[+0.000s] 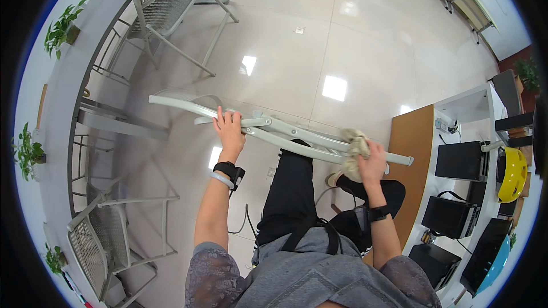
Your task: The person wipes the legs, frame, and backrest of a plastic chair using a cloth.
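Observation:
A light grey folding chair [274, 129], folded flat, lies crosswise in front of me above the floor. My left hand [230, 136] is closed round its frame, left of the pivot joints. In my right hand [372, 163] is a bunched beige cloth [355, 151], pressed against the chair's tubes near their right end. The cloth is slightly blurred and covers part of the frame. Under the chair's middle is my bent knee in black trousers [294, 165]; whether they touch I cannot tell.
Unfolded grey chairs [165, 8] stand at the far left, with another chair [111, 228] at the near left. Along the left runs a table [105, 40] with potted plants [61, 29]. A wood-sided desk [414, 165] on the right holds black boxes [461, 159] and a yellow helmet [512, 175].

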The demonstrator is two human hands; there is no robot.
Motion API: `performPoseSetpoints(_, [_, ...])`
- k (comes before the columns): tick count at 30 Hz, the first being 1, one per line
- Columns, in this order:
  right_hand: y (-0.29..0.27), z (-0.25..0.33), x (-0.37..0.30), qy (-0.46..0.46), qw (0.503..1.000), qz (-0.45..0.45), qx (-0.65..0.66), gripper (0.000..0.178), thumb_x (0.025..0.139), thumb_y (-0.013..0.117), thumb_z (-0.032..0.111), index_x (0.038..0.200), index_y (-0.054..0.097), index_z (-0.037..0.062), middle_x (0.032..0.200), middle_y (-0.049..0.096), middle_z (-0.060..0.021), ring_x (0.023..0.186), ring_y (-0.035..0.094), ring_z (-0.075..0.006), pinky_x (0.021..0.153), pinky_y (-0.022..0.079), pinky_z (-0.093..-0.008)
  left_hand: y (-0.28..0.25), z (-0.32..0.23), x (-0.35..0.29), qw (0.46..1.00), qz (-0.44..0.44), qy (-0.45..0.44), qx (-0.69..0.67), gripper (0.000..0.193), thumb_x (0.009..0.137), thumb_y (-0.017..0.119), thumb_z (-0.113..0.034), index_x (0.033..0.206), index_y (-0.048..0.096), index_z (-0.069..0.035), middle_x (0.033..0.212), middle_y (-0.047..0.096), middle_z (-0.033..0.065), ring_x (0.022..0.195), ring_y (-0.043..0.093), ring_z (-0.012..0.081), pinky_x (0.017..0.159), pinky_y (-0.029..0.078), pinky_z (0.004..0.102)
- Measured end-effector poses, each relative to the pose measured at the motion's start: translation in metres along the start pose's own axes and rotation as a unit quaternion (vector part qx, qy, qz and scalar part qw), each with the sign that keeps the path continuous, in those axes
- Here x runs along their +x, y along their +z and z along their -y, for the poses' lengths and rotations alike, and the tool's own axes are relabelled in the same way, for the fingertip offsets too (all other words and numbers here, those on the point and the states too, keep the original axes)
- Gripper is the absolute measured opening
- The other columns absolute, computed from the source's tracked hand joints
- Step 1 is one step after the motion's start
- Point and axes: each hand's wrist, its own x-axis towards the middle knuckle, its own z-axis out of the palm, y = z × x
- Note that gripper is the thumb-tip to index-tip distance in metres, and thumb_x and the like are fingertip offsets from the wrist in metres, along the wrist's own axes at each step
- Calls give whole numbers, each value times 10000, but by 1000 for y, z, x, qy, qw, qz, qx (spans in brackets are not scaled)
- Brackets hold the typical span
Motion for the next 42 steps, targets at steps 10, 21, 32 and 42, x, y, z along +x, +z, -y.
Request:
performPoseSetpoints(10, [113,206,-2,-184,978,56,79,545,639,712,75,1162,561,97,1116,485,-157,998,509,-374,854,469,-457,-2,-3,0,1000,-8,8,-16,464,657,693,30,1066,529,-110,1150,467,108,1345,314,382,1099,160,651])
performPoseSetpoints(21, [64,130,0,-177,983,55,14,456,664,719,64,1102,591,66,1070,542,-138,1016,538,-343,834,495,-439,-5,8,-2,1000,5,-1,-30,479,630,755,-14,1040,549,-151,1126,487,51,1330,357,312,1084,202,612])
performPoseSetpoints(32, [-13,-32,-3,-23,997,11,-80,375,650,686,91,1000,554,78,1050,535,-119,983,532,-358,822,469,-444,-1,14,-2,976,-100,-23,-194,649,643,650,16,1261,473,-77,1387,342,225,1404,214,396,1144,144,564])
performPoseSetpoints(42, [-16,-29,-39,-38,997,35,-56,505,620,690,56,1101,539,86,1161,533,-129,1053,520,-370,878,462,-431,-5,104,30,720,-243,-448,-470,694,805,658,-136,1351,298,96,1179,581,236,1042,537,246,933,418,334])
